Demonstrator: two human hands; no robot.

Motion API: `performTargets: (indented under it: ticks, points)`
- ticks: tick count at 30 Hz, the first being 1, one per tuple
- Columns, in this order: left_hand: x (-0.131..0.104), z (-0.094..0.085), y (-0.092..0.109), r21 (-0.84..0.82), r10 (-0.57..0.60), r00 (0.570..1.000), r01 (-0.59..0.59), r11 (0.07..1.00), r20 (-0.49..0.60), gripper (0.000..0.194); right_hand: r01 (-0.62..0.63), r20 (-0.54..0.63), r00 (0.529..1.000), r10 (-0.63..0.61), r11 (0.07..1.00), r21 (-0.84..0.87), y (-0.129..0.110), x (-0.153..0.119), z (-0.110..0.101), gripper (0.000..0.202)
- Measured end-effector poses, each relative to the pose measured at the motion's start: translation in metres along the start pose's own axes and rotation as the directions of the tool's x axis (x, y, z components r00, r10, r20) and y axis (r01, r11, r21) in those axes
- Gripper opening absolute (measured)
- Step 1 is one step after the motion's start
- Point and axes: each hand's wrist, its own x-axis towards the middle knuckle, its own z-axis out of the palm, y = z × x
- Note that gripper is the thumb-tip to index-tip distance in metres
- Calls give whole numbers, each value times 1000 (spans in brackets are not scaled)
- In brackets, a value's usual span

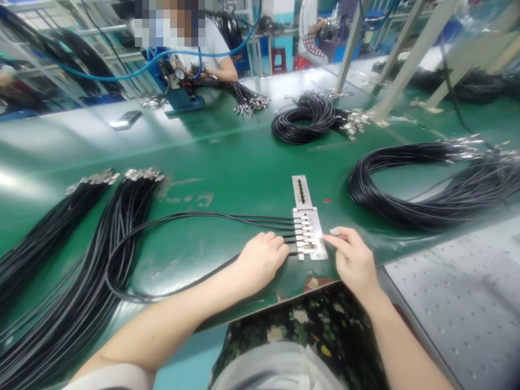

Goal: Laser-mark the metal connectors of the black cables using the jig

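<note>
A flat metal fixture (318, 246) lies on the green tabletop, with several black cables (227, 216) set side by side in its slots, their silvery ends on the plate. My left hand (263, 259) is closed over the lower cables, just left of the fixture. Its fingertips are partly hidden, and the cables loop away to the left behind my forearm. At the fixture's right edge is my right hand (354, 259), index finger stretched to the edge and touching it or almost so. Nothing shows between its fingers. A slotted metal strip (301, 193) extends from the fixture's far end.
Bundles of straight black cables (117, 233) lie on the left. Coiled cables (303, 120) sit farther back, with a larger coil (406, 203) at right. Across the table a person (217, 54) works beside a blue press (182, 97). A perforated grey surface (459, 292) is near my right arm.
</note>
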Motion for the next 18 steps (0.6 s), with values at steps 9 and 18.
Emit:
performTargets:
  ticks: [9, 18]
  points:
    - [4, 10, -2, 61, 1, 981, 11, 998, -191, 21, 19, 17, 1000, -19, 1000, -9, -1, -1, 0, 37]
    - [7, 14, 0, 91, 94, 969, -75, 993, -226, 20, 194, 114, 975, -190, 981, -26, -4, 0, -3, 40]
